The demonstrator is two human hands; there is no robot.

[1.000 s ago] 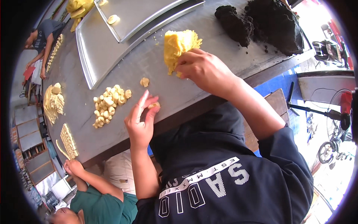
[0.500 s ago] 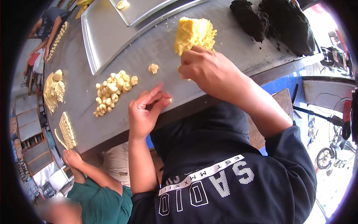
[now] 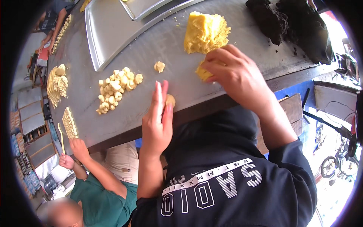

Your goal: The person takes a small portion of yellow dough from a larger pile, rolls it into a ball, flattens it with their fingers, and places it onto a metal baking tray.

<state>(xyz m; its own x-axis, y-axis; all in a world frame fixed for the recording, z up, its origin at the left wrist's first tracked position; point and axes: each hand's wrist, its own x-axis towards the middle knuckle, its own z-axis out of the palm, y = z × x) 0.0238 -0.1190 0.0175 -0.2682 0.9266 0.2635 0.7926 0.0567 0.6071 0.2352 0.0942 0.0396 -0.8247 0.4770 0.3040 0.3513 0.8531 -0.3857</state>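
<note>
- A pale mound [image 3: 58, 87] of dough sits on the table [image 3: 126, 125] at the far left, with a rounded piece on top.
- Nearby, a co-worker in green [image 3: 102, 202] has one hand at the lower end of a thin strip [image 3: 61, 137] and the other at the near end of a scored slab [image 3: 69, 123].
- Higher up, a row [image 3: 62, 34] of small pieces runs beside a co-worker in dark clothes [image 3: 50, 19].
- A metal tray [image 3: 107, 32] lies at the upper left.
- Below it is a loose pile [image 3: 118, 89] of small pale balls.
- The left hand [image 3: 155, 126] stands on edge near the pile, fingers stretched straight and thumb raised.
- A single piece [image 3: 159, 67] lies just beyond its fingertips.
- A round ball [image 3: 171, 100] shows beside the left thumb; whether the fingers grip it, I cannot tell.
- A yellow lump [image 3: 203, 72] is pinched between the bent fingers and thumb of the right hand [image 3: 236, 73], above the table.
- The big yellow block [image 3: 206, 34] rests just beyond that hand.
- A dark, crumbly mass [image 3: 297, 28] fills the table's upper right.
- A wooden bench [image 3: 289, 113] shows below the table's edge.
</note>
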